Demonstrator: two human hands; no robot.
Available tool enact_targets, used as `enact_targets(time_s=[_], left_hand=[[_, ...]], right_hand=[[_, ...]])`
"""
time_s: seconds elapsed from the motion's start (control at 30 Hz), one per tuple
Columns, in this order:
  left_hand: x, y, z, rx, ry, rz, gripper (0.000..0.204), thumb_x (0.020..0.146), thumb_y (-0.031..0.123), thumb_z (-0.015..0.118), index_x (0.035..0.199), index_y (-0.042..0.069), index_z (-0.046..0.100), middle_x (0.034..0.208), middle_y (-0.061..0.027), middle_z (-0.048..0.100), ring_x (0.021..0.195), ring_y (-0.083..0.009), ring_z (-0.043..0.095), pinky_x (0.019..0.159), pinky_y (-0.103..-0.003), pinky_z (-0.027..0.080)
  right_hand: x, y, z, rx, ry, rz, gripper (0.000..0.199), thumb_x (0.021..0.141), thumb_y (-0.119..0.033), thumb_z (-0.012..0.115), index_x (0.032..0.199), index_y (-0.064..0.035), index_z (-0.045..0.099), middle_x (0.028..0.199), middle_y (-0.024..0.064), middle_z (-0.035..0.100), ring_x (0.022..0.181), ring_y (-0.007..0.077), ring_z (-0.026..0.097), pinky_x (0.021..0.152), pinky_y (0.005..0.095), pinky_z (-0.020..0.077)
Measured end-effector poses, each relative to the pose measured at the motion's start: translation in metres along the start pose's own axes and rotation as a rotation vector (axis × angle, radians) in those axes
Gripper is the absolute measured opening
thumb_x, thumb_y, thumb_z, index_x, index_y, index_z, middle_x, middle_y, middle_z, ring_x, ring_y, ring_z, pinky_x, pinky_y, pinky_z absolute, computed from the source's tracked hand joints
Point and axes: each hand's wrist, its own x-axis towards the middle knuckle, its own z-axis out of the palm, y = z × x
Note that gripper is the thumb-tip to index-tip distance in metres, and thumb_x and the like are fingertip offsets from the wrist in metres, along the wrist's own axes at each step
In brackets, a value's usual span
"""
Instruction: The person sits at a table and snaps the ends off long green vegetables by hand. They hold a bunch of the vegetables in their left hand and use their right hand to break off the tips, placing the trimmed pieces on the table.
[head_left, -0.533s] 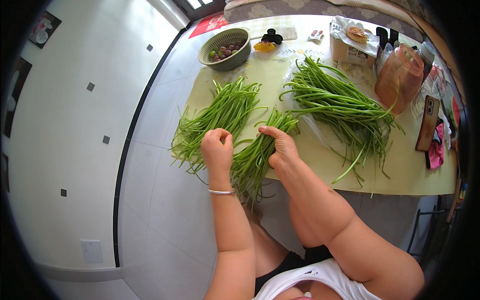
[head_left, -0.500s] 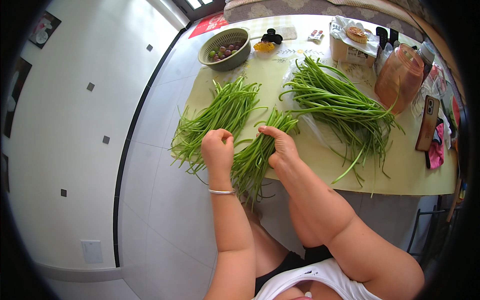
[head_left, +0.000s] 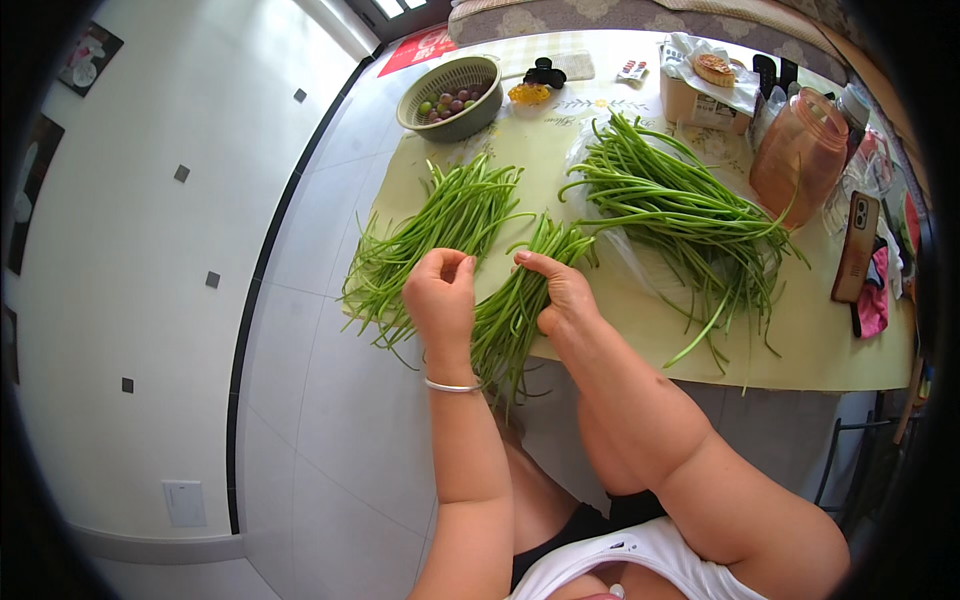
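My left hand (head_left: 440, 298) and my right hand (head_left: 561, 291) both grip a bundle of long green stalks (head_left: 515, 300) at the near edge of the pale yellow table (head_left: 820, 345). The bundle's lower ends hang over the table edge between my arms. A second heap of green stalks (head_left: 430, 235) lies just left of the bundle, partly over the edge. A larger loose pile of green stalks (head_left: 680, 215) rests on clear plastic to the right of my right hand. A thin bangle circles my left wrist.
A green basket (head_left: 452, 95) with small round fruits stands at the far left of the table. An orange-brown plastic jug (head_left: 800, 155), a phone (head_left: 857, 247), a box with a pastry (head_left: 705, 85) and small items crowd the right side. White tiled floor (head_left: 150, 300) lies to the left.
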Motion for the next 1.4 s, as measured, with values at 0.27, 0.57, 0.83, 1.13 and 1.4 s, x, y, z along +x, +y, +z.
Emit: enact_targets(time_s=[0.27, 0.57, 0.83, 1.13, 1.4], left_hand=[[-0.009, 0.017, 0.009, -0.146, -0.244, 0.127, 0.009, 0.078, 0.003, 0.070, 0.084, -0.003, 0.069, 0.076, -0.0085, 0.066, 0.064, -0.0145, 0.060, 0.061, -0.026, 0.048], [0.000, -0.043, 0.011, 0.505, -0.013, 0.038, 0.023, 0.071, 0.012, 0.076, 0.092, 0.005, 0.069, 0.093, -0.0127, 0.061, 0.092, -0.0318, 0.058, 0.080, -0.042, 0.047], [0.003, -0.044, 0.012, 0.459, -0.007, 0.053, 0.011, 0.073, 0.009, 0.072, 0.081, 0.006, 0.065, 0.084, -0.0105, 0.061, 0.084, -0.0311, 0.058, 0.074, -0.042, 0.048], [0.004, -0.014, -0.017, 0.156, 0.045, 0.090, 0.010, 0.073, 0.002, 0.070, 0.083, 0.001, 0.067, 0.079, -0.0091, 0.064, 0.072, -0.0216, 0.061, 0.068, -0.032, 0.050], [0.000, -0.008, -0.048, -0.296, -0.402, -0.131, 0.011, 0.072, -0.002, 0.072, 0.082, -0.001, 0.069, 0.078, -0.0051, 0.066, 0.071, -0.0124, 0.062, 0.067, -0.025, 0.051]], right_hand=[[0.003, 0.004, -0.003, -0.009, -0.091, -0.025, 0.022, 0.071, -0.004, 0.078, 0.089, 0.0005, 0.066, 0.085, 0.0086, 0.068, 0.075, 0.0197, 0.065, 0.065, 0.0332, 0.0529], [-0.003, 0.000, 0.003, -0.026, -0.016, 0.003, 0.021, 0.071, -0.005, 0.077, 0.088, 0.0001, 0.067, 0.086, 0.0099, 0.067, 0.076, 0.0226, 0.064, 0.070, 0.0401, 0.0532], [-0.004, -0.001, 0.003, -0.049, -0.019, 0.018, 0.020, 0.072, -0.008, 0.076, 0.088, -0.0002, 0.067, 0.088, 0.0096, 0.066, 0.078, 0.0225, 0.063, 0.072, 0.0390, 0.0526], [-0.009, -0.003, 0.005, -0.030, -0.045, 0.049, 0.020, 0.073, -0.010, 0.076, 0.088, -0.0009, 0.066, 0.084, 0.0084, 0.065, 0.075, 0.0223, 0.062, 0.071, 0.0408, 0.0531], [-0.010, -0.006, 0.005, 0.014, -0.115, 0.082, 0.016, 0.076, -0.010, 0.071, 0.088, -0.0026, 0.065, 0.083, 0.0079, 0.065, 0.074, 0.0215, 0.063, 0.072, 0.0396, 0.0535]])
